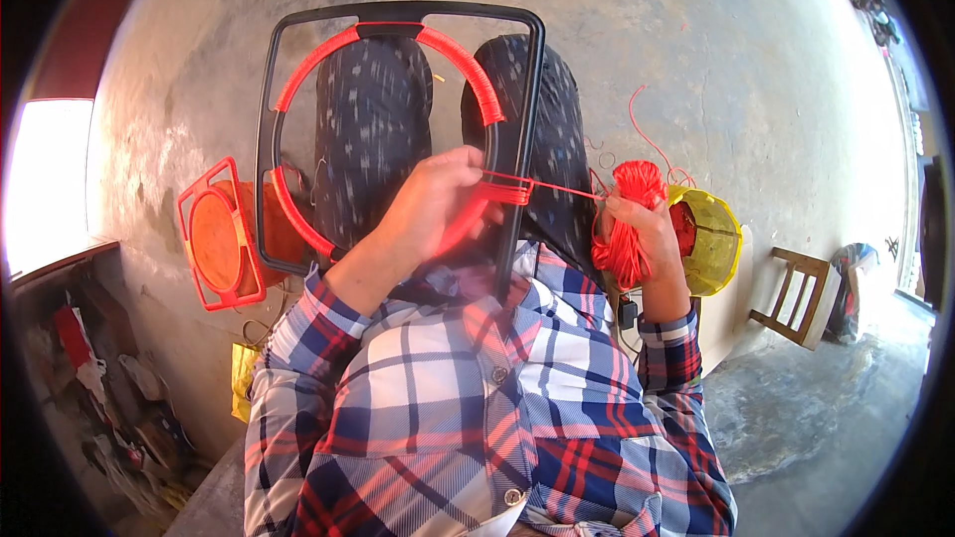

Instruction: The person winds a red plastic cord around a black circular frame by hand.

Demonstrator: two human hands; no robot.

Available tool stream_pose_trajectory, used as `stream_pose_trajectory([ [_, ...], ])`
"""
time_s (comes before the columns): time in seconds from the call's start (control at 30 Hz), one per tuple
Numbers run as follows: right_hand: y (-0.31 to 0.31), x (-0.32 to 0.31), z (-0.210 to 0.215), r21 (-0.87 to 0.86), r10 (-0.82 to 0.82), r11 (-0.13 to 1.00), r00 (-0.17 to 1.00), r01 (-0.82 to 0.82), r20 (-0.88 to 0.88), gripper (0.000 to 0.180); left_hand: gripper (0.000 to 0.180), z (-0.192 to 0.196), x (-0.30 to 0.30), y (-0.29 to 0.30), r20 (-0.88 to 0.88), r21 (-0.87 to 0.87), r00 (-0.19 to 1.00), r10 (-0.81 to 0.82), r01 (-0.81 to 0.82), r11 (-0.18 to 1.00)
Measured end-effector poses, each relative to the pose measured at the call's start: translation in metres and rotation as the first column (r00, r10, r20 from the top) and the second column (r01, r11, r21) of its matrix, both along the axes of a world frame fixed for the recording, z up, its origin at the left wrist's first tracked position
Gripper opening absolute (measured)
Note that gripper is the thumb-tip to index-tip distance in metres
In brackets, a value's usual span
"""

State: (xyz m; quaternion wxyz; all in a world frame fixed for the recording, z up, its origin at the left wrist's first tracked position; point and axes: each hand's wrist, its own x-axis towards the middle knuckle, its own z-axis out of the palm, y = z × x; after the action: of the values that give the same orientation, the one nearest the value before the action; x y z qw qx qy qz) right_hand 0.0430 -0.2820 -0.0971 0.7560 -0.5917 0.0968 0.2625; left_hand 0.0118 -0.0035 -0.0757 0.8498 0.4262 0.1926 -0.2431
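The left hand (438,201) grips the black frame (398,12) — the right hand (645,229), closed, holds red cord (627,229) near a yellow ball (711,239).

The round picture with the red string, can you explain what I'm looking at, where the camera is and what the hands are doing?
The camera sits on a person's head and looks down, so the wide lens bends everything into a circle. You see their plaid shirt, their knees, and a concrete floor below. The left hand grips a black frame with a ring inside it, partly wrapped in red cord. The right hand holds a bundle of red cord, and a taut strand runs from it to the frame. A yellow object sits behind that hand. On the floor lie an orange frame and, to the right, a wooden chair.
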Motion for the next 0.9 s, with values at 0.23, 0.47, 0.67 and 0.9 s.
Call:
stream_pose_trajectory([
  [0.23, 0.001, -0.013, -0.005, 0.019, -0.077, 0.997, 0.997, 0.078, -0.015, 0.004, 0.013, -0.004, -0.001, 0.003, -0.051, -0.031, 0.999, -0.016, 0.015, 0.999],
  [0.47, -0.008, -0.011, -0.027, -0.051, -0.059, 0.997, 0.998, 0.059, 0.004, 0.006, 0.012, -0.003, -0.002, 0.001, -0.062, -0.077, 0.997, -0.042, 0.037, 0.996],
  [0.67, -0.007, 0.036, -0.024, -0.488, 0.046, 0.858, 0.920, 0.162, 0.388, 0.026, 0.021, -0.006, -0.003, 0.001, -0.031, 0.013, 0.999, -0.009, 0.009, 1.000],
  [0.9, 0.088, 0.048, 0.055, -0.750, 0.734, 0.647, 0.152, 0.142, 0.662, 0.042, 0.039, 0.000, -0.010, -0.009, 0.434, 0.256, 0.882, 0.184, -0.317, 0.913],
])
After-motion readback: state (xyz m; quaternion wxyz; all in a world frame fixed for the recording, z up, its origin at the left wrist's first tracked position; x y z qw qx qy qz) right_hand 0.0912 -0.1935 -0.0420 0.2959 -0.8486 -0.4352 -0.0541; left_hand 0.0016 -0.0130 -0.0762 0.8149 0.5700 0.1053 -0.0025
